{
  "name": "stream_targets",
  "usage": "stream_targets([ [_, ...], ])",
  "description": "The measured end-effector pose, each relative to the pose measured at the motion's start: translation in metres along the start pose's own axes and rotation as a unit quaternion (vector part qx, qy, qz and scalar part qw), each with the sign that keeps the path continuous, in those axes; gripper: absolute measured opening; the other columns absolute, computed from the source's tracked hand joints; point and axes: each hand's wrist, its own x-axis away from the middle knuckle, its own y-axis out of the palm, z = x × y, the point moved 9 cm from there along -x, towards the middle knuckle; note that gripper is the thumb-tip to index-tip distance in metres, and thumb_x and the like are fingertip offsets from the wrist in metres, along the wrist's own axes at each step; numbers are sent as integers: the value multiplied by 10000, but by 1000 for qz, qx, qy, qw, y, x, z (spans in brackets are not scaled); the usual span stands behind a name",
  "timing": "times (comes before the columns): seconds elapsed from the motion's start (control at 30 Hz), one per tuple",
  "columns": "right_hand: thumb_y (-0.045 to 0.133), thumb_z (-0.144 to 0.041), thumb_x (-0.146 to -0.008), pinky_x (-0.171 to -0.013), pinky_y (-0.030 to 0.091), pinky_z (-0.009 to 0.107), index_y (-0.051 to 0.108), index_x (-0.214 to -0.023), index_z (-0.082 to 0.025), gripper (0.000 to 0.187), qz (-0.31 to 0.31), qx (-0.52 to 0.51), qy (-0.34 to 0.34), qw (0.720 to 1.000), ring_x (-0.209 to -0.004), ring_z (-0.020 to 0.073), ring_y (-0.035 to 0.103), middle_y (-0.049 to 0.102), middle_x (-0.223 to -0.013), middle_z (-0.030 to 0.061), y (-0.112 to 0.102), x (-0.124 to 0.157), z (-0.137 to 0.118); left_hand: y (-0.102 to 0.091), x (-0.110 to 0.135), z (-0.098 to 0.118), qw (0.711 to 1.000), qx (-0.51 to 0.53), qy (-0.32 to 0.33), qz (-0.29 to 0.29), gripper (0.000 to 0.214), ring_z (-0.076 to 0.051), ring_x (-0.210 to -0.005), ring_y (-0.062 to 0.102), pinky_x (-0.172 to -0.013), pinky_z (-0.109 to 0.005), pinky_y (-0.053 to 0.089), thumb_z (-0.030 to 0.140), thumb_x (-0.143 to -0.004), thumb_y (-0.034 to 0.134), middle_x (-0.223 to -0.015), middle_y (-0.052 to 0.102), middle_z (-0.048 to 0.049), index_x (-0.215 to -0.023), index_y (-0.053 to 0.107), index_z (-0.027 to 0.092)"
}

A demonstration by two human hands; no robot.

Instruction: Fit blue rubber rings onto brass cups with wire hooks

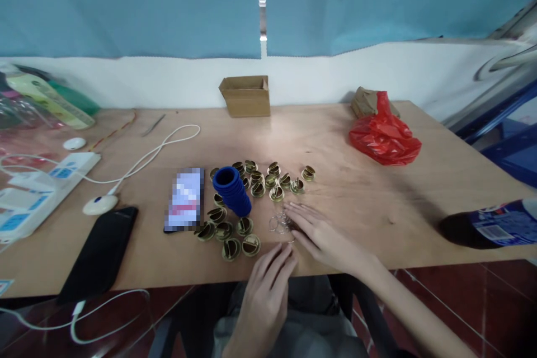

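Rings (280,223); dark liquid (458,230) in bottle (497,226)

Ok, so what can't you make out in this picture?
All in the head view:
Thin silver metal rings: partly covered by the right hand, so uncountable.
Left hand: its own back hides whether its fingers grip anything.
Round gold-coloured metal caps: some are partly hidden by the leaning blue ribbed tube.
White-and-pink phone screen: pixelated, unreadable.
Dark bottle with blue label: one end is cut off by the right edge.
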Motion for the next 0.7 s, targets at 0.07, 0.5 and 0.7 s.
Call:
stream_targets([
  [0.07, 451, -173, -1034, -1214, 421, 485, 528, -1471, -75, 454, -21, 12, -19, 1000, -1451, 281, 484, 527, -1536, 180, 1, -10, -3, 2, 2, 3, 1000, -10, 2, -1, 462, -228, -1297, 619, -1022, -365, 562, -15, -938, 425, -1325, 711, -115, -1316, 642, 138],
  [0.5, 449, -19, -946, -1119, 547, 466, 488, -1510, -224, 601, 21, -80, 13, 997, -1363, 244, 585, 614, -1467, 92, -17, 10, 3, 14, -19, 2, 996, -50, -2, -69, 344, -268, -1363, 575, -1060, -422, 561, 125, -983, 492, -1442, 631, -132, -1304, 616, 127],
  [0.7, 464, -152, -1022, -1136, 523, 494, 454, -1524, -182, 503, 46, -70, 79, 993, -1401, 270, 546, 554, -1520, 146, -18, 29, 3, 10, -22, -13, 990, -70, -96, -73, 517, -321, -1457, 469, -1100, -468, 529, 172, -1003, 496, -1601, 436, -195, -1512, 428, 112],
])
